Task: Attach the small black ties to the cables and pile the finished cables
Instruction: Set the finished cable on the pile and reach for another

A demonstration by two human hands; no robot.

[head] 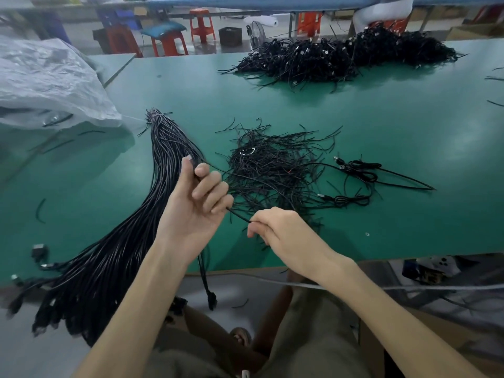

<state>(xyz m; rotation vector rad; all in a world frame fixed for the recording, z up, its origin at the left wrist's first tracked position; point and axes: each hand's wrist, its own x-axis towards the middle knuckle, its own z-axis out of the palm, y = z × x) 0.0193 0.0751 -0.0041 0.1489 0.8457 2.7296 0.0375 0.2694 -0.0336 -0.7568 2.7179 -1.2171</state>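
My left hand is raised over the green table, its fingers curled round a thin black cable that runs out to the right. My right hand pinches the same cable just below and to the right. A thick bundle of black cables lies left of my hands, tied at its far end, its plugs hanging over the near edge. A loose heap of small black ties is spread behind my hands. A large pile of finished cables sits at the far right.
Two coiled cables with plugs lie right of the ties. A crumpled clear plastic bag covers the far left of the table. Orange stools stand beyond the table. Stray ties dot the surface. My knees are below the near edge.
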